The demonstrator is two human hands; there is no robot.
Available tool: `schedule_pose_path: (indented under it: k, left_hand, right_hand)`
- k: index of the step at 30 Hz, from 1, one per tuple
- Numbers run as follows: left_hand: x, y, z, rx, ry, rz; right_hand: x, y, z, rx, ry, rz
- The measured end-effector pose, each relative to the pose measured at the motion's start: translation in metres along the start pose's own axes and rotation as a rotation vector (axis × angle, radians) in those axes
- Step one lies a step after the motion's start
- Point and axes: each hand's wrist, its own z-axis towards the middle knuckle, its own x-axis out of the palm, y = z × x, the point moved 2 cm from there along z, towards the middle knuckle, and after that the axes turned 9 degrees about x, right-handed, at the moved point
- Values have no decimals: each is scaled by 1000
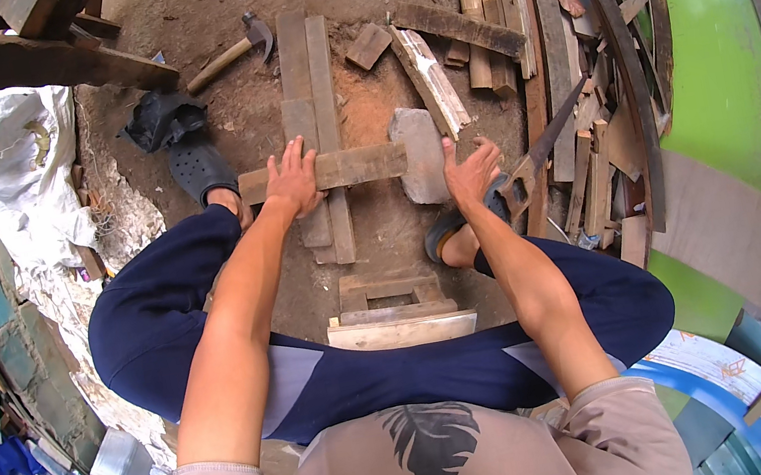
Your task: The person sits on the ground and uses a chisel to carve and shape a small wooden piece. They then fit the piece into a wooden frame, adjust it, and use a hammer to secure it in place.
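Note:
A short brown board (358,166) lies crosswise over two longer planks, a wide one (293,71) and a narrow one (320,76), that run away from me on the ground. My left hand (293,182) lies flat on the short board's left part, fingers stretched forward and apart. The board's right end meets a grey stone block (421,155). Just right of the block is my right hand (474,169), its thumb and fingers apart and nothing seen in it. Close by, a handsaw (521,189) leans with its wooden handle by my right foot and its blade pointing up and right.
A claw hammer (231,54) lies at the far left, near black plastic (164,120). A white-streaked board (431,83) and a small wood block (368,45) lie beyond the stone. Scrap timber (594,101) is piled right, a white sack (21,167) left. A low wooden stool (401,332) is before me.

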Motion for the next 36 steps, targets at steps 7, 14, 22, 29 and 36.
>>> schedule_pose_path:
  k: [7, 14, 22, 29, 36]
  left_hand:
    - [1, 0, 0, -19, 48, 25]
    - [-2, -3, 2, -16, 58, 21]
    - [-2, -2, -4, 13, -39, -10]
    - [7, -6, -2, 66, -202, 118]
    - [0, -18, -5, 64, -204, 186]
  right_hand:
    - [-16, 66, 84, 19, 366, -127]
    - [-5, 71, 79, 97, 601, -174]
    - [1, 21, -71, 22, 333, 2]
    - [-8, 7, -72, -82, 379, 7]
    - [-14, 4, -69, -58, 383, 5]
